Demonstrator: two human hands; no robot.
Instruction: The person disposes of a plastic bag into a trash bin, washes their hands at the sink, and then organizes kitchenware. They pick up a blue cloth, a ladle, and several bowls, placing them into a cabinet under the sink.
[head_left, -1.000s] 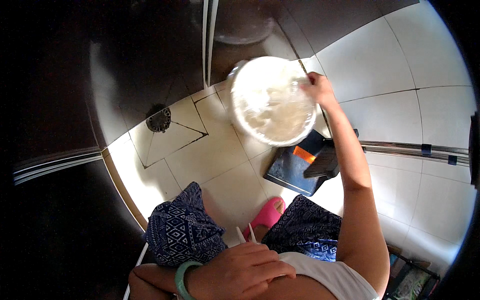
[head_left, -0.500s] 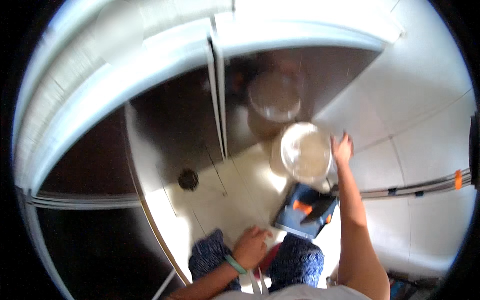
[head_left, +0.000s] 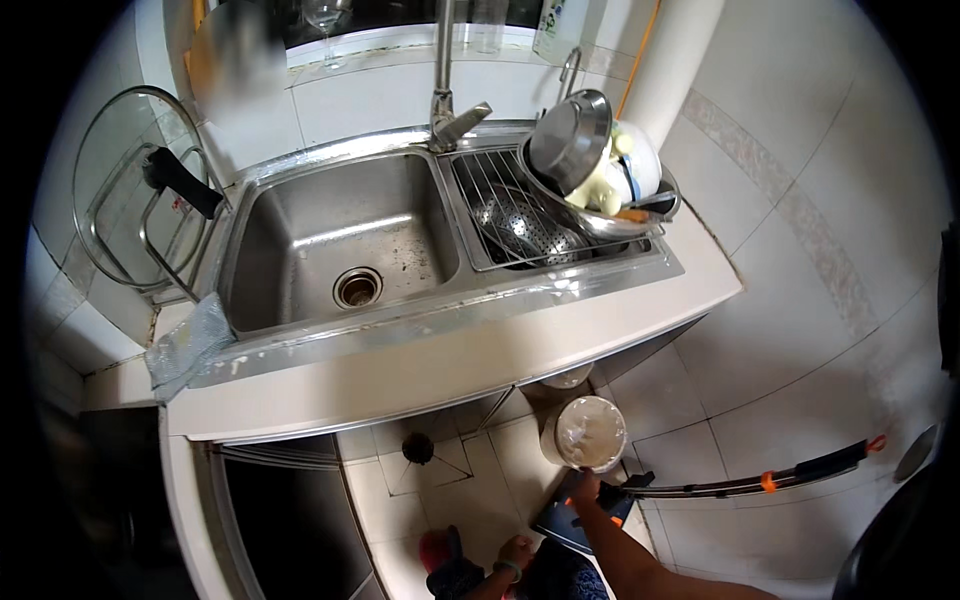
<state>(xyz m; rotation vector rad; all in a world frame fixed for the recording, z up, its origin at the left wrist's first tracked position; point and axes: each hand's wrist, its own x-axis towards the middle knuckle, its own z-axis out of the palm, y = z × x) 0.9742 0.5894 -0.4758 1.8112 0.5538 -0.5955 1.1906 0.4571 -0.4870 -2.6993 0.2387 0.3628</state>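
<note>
My right hand (head_left: 584,488) reaches down to the front of a pale round bucket (head_left: 590,432), over a dark blue dustpan (head_left: 556,518) with orange parts. Its fingertips are close to the bucket's lower rim; whether they grip anything is too small to tell. The bucket stands on the tiled floor before the cabinet and has a whitish, shiny top. My left hand (head_left: 517,551), with a pale green bangle at the wrist, rests by my knees with its fingers loosely bent and nothing seen in them.
Above is a counter with a steel sink (head_left: 345,240), a tap (head_left: 450,120) and a rack of piled bowls (head_left: 590,215). A glass lid (head_left: 120,190) leans at the left. A black pole with orange bands (head_left: 760,485) lies at the right. A floor drain (head_left: 417,448) is near the cabinet.
My view has lifted from the floor, and the sink and counter have come into it. My right hand has moved from the bucket's right side to its front, above the dustpan.
</note>
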